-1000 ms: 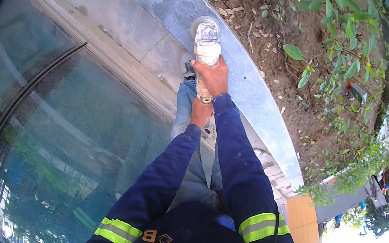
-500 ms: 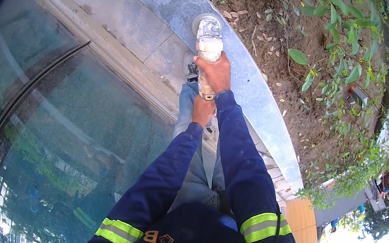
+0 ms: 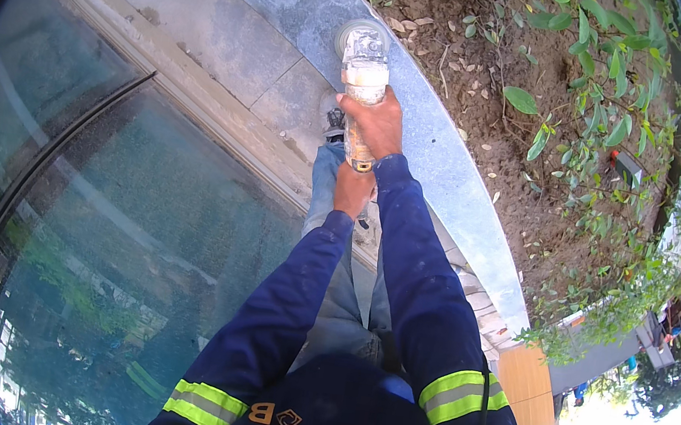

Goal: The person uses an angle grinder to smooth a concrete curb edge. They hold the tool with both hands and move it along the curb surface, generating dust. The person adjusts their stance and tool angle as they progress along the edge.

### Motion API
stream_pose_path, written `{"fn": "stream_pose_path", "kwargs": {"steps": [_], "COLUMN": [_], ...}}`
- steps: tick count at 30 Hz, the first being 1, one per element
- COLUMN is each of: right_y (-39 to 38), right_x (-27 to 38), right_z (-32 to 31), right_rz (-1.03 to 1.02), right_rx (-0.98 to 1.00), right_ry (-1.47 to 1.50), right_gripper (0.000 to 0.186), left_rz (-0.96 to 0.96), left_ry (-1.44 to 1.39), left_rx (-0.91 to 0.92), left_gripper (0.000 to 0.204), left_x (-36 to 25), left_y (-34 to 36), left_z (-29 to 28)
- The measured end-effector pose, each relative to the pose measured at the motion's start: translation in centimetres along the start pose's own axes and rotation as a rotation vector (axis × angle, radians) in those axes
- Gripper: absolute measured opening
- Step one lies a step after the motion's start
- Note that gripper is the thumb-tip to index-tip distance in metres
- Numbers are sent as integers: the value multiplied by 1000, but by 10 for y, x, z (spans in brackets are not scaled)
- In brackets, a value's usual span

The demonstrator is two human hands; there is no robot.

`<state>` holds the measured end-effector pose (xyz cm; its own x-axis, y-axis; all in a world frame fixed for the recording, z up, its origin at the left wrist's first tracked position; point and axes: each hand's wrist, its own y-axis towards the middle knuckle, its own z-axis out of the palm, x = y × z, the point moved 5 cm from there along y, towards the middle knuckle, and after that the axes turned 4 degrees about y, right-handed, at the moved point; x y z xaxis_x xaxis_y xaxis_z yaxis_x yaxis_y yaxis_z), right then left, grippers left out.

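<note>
Left of your hands lies the glass panel point(image 3: 164, 181), well apart. Your left hand point(image 3: 351, 194) meets the grinder's tail, probably to steady it; its fingers are hidden, so I cannot tell whether they close. The grinder point(image 3: 366, 71) points ahead of both hands, head against the stone ledge point(image 3: 444, 144), which likely bears its weight. Your right hand point(image 3: 381, 128) wraps its body, presumably for control; soil point(image 3: 488, 137) lies beyond, rightward.

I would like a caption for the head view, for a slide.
Right hand wraps a dusty grinder, left hand at its rear, disc over a curved grey stone ledge.
</note>
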<state>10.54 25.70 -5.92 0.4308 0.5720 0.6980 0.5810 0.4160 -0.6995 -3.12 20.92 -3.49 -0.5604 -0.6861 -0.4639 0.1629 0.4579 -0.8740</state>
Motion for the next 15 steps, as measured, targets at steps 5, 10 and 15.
{"fn": "stream_pose_path", "kwargs": {"steps": [5,10,15], "right_y": [17,22,11], "right_x": [20,17,10], "right_z": [3,7,-1], "right_rz": [-34,-29,-21], "right_rx": [33,46,5], "right_ry": [-9,-83,-69], "right_gripper": [71,71,72], "left_rz": [130,128,106], "left_ry": [-194,-186,-169], "left_rx": [-5,-26,-23], "left_gripper": [5,2,2], "left_x": [-14,-22,-14], "left_y": [17,14,6], "left_z": [7,6,7]}}
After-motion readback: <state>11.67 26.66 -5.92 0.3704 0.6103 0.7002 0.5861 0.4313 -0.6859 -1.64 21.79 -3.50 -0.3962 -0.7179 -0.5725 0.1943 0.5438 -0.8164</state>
